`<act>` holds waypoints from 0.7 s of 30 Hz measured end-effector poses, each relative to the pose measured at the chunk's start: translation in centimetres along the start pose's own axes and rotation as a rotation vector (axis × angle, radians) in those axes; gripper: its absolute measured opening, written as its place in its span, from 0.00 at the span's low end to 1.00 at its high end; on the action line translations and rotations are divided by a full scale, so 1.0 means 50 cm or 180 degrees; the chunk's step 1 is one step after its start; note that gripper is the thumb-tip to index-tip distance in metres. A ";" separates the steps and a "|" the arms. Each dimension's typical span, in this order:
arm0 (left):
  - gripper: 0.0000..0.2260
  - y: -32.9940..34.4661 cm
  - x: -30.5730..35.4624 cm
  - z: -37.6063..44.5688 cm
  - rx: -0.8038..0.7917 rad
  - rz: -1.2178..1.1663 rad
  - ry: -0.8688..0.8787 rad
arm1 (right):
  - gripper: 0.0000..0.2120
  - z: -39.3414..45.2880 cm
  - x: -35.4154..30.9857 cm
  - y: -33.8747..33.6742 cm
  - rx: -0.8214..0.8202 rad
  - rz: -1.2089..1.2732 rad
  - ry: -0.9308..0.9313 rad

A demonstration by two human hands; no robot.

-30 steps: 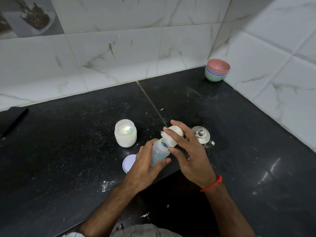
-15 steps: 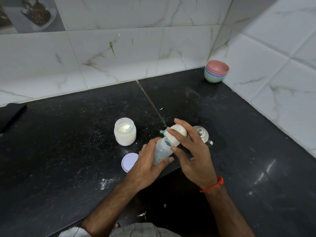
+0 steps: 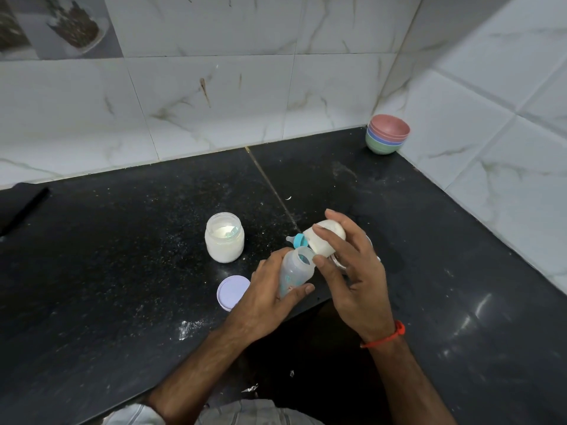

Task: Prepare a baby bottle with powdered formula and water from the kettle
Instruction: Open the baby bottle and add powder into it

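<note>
Spillage is my worry here: my left hand (image 3: 267, 297) holds the baby bottle (image 3: 296, 271) tilted, its open mouth leaning toward my right, and any jolt could tip out whatever is inside; I cannot tell how much that is. My right hand (image 3: 352, 271) has the teat cap assembly (image 3: 325, 240), white dome with its blue ring (image 3: 299, 240) and teat pointing left, just above and beside the mouth, clear of the threads. If I bring it down crooked, I judge the ring will cross-thread and the bottle will leak when shaken.

My left fingers and thumb are curled round the bottle's body, wrist low over the counter edge. My right fingers are wrapped over the dome, forefinger along the top, thumb under, palm facing left.

Beyond my left hand stands the open formula jar (image 3: 224, 237); its lilac lid (image 3: 233, 292) lies flat just left of my left wrist. Behind my right hand the steel kettle (image 3: 340, 259) is mostly hidden. Far off in the corner sit stacked bowls (image 3: 388, 134).
</note>
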State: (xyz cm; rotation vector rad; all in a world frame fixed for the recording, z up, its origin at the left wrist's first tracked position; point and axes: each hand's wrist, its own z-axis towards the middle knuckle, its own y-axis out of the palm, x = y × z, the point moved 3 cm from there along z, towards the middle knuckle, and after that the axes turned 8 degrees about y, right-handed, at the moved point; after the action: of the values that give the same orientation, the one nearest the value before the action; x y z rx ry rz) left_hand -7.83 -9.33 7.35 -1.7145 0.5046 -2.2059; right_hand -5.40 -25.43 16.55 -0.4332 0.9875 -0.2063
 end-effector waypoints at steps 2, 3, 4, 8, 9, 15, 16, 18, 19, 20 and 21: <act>0.28 0.003 -0.001 0.002 -0.0011 -0.0013 -0.0010 | 0.17 0.002 0.001 -0.002 -0.0061 -0.0059 -0.0059; 0.28 0.004 -0.001 0.003 -0.0002 -0.0021 -0.0013 | 0.18 0.003 0.004 0.000 -0.0191 -0.0114 -0.0015; 0.28 0.004 -0.001 0.003 0.0004 -0.0024 -0.0016 | 0.19 0.004 0.007 0.002 -0.0325 -0.0141 0.0061; 0.28 0.004 0.000 0.001 -0.0016 -0.0004 -0.0006 | 0.18 0.003 0.003 -0.003 -0.0207 -0.0104 -0.0073; 0.29 0.004 0.000 0.002 -0.0015 -0.0015 -0.0016 | 0.17 0.002 0.000 -0.005 -0.0131 -0.0118 -0.0173; 0.29 0.007 0.003 0.005 -0.0049 -0.0063 -0.0035 | 0.17 0.002 -0.002 0.002 -0.0305 -0.0149 -0.0147; 0.30 0.007 0.003 0.005 -0.0052 -0.0064 -0.0043 | 0.18 0.003 -0.002 0.000 -0.0233 -0.0130 -0.0180; 0.30 0.007 0.003 0.005 -0.0043 -0.0095 -0.0053 | 0.17 0.004 -0.002 -0.001 -0.0241 -0.0124 -0.0212; 0.30 0.007 0.003 0.006 -0.0039 -0.0112 -0.0042 | 0.17 0.004 -0.001 0.001 -0.0321 -0.0120 -0.0177; 0.30 0.008 0.003 0.006 -0.0043 -0.0123 -0.0028 | 0.18 0.004 0.000 0.003 -0.0369 -0.0124 -0.0143; 0.29 0.008 0.004 0.006 -0.0054 -0.0126 -0.0023 | 0.18 0.003 0.001 0.003 -0.0340 -0.0141 -0.0125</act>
State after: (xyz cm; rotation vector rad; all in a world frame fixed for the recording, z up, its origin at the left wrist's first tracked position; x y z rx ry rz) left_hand -7.56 -9.82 7.42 -1.7550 0.4933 -2.2279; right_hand -5.23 -25.27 16.50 -0.5551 0.9538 -0.1848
